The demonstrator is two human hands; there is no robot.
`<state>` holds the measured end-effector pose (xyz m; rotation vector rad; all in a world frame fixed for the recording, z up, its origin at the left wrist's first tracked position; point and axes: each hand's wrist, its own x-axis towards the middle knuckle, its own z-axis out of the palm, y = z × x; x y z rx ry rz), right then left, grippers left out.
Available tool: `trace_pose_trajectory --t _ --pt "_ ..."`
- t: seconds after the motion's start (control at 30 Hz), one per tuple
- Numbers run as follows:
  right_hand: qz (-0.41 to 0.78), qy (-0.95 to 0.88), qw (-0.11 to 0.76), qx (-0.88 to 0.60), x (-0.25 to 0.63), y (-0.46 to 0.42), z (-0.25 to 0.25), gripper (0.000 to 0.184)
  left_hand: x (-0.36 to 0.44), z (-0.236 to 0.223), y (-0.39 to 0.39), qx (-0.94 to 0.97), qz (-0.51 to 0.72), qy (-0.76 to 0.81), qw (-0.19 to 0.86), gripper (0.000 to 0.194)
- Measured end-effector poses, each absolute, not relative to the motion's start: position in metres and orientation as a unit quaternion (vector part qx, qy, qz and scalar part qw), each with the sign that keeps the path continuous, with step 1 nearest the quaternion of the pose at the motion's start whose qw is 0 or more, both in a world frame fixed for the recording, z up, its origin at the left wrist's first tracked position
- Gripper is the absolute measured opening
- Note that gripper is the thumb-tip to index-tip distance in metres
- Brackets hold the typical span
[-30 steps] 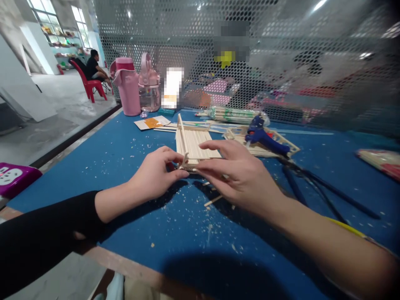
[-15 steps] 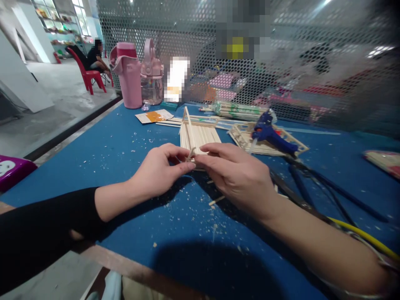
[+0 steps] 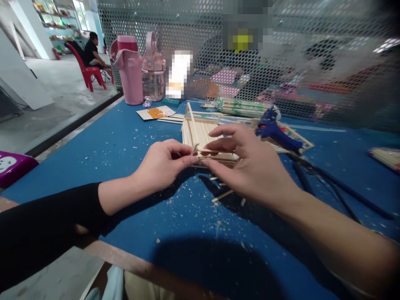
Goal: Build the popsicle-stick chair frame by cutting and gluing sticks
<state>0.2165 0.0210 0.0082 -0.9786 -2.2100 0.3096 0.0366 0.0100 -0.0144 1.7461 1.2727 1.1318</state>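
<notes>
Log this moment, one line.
left hand: pinching stick frame at near corner | right hand: at its near edge | glue gun: unheld, beyond right hand

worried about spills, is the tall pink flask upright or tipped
Upright: the pink flask stands base-down on the blue table, cap uppermost.

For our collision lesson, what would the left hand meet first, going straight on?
Past the stick model at its grip, the left hand would probably meet the right hand; depth is unclear.
</notes>
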Motion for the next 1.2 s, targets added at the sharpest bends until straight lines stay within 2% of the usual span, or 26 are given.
trace_pose_trajectory --t 0.17,0.33,0.57,1.03,1.13,1.2 --pt "0.181 -0.853 0.302 -0.385 0.211 0.029 0.024 0.026 0.036 -0.016 0.009 0.706 0.425 0.485 0.293 0.012" --pt "0.200 -0.836 0.281 -0.426 0.205 0.032 0.030 0.024 0.036 -0.017 0.009 0.711 0.429 0.473 0.294 0.012" --pt "0.260 -0.789 0.317 -0.457 0.198 0.023 0.030 0.025 0.037 -0.016 0.006 0.683 0.434 0.506 0.298 0.012" --pt "0.246 -0.819 0.303 -0.421 0.204 0.030 0.030 0.034 0.034 -0.012 0.006 0.712 0.429 0.482 0.275 0.012" --pt "0.227 -0.838 0.265 -0.419 0.212 0.037 0.037 0.048 0.035 -0.013 0.007 0.722 0.425 0.485 0.252 0.011" --pt "0.156 -0.863 0.227 -0.424 0.218 0.039 0.045 0.047 0.035 -0.014 0.008 0.723 0.425 0.484 0.249 0.010"
